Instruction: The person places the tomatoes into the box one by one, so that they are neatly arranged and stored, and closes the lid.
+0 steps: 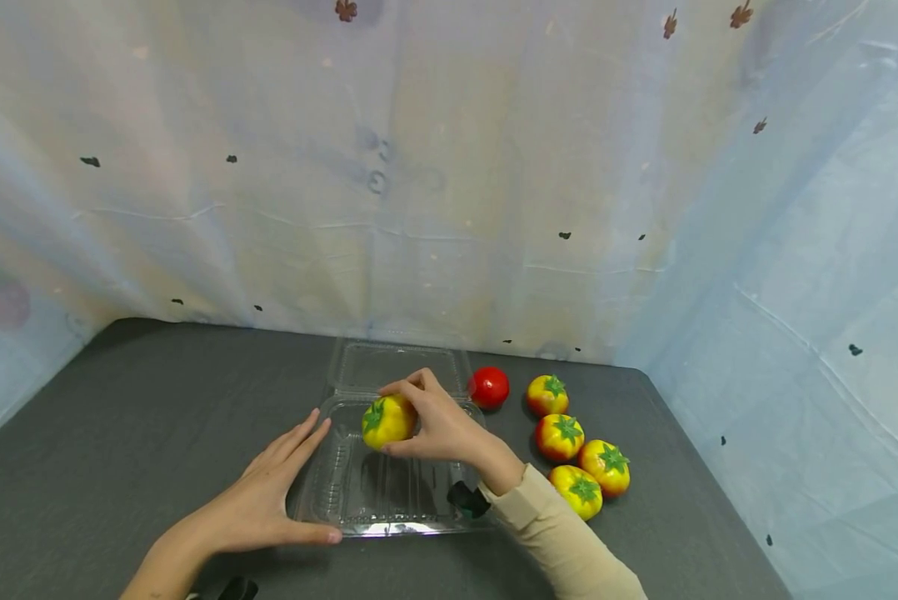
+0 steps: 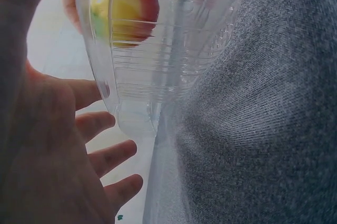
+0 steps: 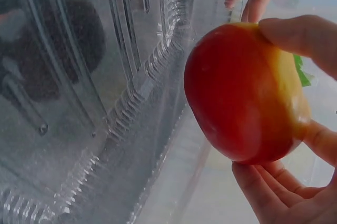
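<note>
A clear plastic clamshell box [image 1: 400,492] lies opened on the dark table, its lid [image 1: 396,367] folded back toward the curtain. Over its tray my right hand [image 1: 441,425] pinches a yellow-and-red tomato [image 1: 389,422] between thumb and fingers. The tomato's green leafy top faces left, and in the right wrist view its red underside [image 3: 231,98] shows above the ribbed tray floor. My left hand [image 1: 269,492] stands with spread fingers along the box's left side, its thumb by the front left corner. In the left wrist view its fingers [image 2: 113,158] reach along the clear wall.
Right of the box, several more tomatoes sit on the table, among them a yellow-and-red one [image 1: 560,437] and another [image 1: 605,467]. A plain red one [image 1: 489,387] stands beside the lid. A pale curtain [image 1: 449,183] hangs along the table's back and sides.
</note>
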### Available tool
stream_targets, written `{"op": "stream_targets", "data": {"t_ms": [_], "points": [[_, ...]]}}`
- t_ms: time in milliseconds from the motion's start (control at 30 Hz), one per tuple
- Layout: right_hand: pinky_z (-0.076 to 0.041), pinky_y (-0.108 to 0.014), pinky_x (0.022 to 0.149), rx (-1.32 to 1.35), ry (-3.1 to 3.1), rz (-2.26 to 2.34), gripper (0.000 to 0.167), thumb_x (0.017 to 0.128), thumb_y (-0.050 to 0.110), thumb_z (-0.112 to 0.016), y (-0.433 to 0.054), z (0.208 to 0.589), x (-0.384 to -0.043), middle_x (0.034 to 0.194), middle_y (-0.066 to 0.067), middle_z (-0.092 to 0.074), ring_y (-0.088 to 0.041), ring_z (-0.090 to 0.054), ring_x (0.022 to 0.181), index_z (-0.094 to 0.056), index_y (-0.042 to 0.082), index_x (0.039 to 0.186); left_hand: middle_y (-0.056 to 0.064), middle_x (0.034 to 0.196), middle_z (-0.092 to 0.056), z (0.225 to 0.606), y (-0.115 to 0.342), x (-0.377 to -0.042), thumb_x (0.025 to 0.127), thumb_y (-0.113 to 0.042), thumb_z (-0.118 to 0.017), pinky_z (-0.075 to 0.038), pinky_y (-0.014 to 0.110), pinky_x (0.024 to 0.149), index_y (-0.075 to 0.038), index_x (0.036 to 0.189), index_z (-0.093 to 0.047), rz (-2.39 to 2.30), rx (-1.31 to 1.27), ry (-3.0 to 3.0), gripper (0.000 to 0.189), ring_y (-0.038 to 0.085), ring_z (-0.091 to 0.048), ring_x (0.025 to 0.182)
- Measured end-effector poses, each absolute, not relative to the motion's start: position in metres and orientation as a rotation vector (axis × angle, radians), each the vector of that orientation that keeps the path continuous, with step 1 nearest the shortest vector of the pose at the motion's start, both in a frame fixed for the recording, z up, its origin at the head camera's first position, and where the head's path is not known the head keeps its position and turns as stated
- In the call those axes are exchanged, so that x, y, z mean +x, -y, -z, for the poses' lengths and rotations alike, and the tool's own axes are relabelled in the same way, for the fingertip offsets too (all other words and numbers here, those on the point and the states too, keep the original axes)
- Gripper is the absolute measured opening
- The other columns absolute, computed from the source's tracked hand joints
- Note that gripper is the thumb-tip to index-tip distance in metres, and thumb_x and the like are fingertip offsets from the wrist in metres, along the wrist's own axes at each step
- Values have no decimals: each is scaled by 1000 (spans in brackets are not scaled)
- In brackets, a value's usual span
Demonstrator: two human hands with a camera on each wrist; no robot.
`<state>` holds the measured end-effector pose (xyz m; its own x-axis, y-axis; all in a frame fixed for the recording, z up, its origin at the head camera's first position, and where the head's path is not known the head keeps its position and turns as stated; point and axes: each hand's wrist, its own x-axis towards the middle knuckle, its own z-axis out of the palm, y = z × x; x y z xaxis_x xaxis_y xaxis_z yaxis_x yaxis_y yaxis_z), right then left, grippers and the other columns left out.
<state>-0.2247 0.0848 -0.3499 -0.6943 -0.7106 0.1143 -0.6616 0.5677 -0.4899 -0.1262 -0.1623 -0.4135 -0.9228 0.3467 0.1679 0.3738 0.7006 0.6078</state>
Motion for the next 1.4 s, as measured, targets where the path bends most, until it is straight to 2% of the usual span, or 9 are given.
{"op": "stream_targets", "data": {"t_ms": [333,667,900,1133,1267,1400], "points": [[-47,-15,79,-1224,-2625,723,70,76,26,-81,-76,354,-225,120,-7,-48,-10,-49,91,-49,9,136,13,161,-9,413,161,-126,65,-64,-77,-25,78,91,-26,155,-13,1048,-600,2861,117,49,-24,137],[-47,-16,85,-1278,-2634,613,65,75,28,-82,-67,361,-227,119,-4,-53,-9,-52,96,-50,10,129,16,160,-11,412,161,-125,66,-62,-78,-26,78,91,-26,155,-12,1065,-608,2860,117,50,-24,137],[-46,-15,83,-1306,-2621,599,64,75,28,-82,-64,364,-230,118,-3,-56,-8,-51,93,-51,10,128,17,160,-11,411,162,-125,66,-63,-77,-27,77,91,-25,155,-13,1060,-614,2855,117,50,-24,136],[-45,-13,75,-1319,-2586,569,65,79,29,-78,-61,365,-230,121,-7,-52,-9,-51,89,-53,9,136,17,160,-11,412,161,-126,66,-61,-78,-27,77,90,-20,155,-16,1058,-613,2863,117,51,-25,136],[-44,-13,73,-1278,-2569,594,68,81,31,-75,-59,366,-231,116,-7,-47,-12,-51,87,-50,10,140,16,160,-11,411,161,-126,66,-60,-78,-28,77,90,-17,155,-17,1066,-606,2874,117,51,-24,136],[-45,-13,78,-1313,-2573,601,66,83,30,-72,-58,365,-233,120,-7,-52,-13,-54,92,-48,8,140,17,160,-12,411,160,-126,66,-60,-79,-28,78,90,-16,155,-18,1070,-597,2881,116,51,-24,136]]}}
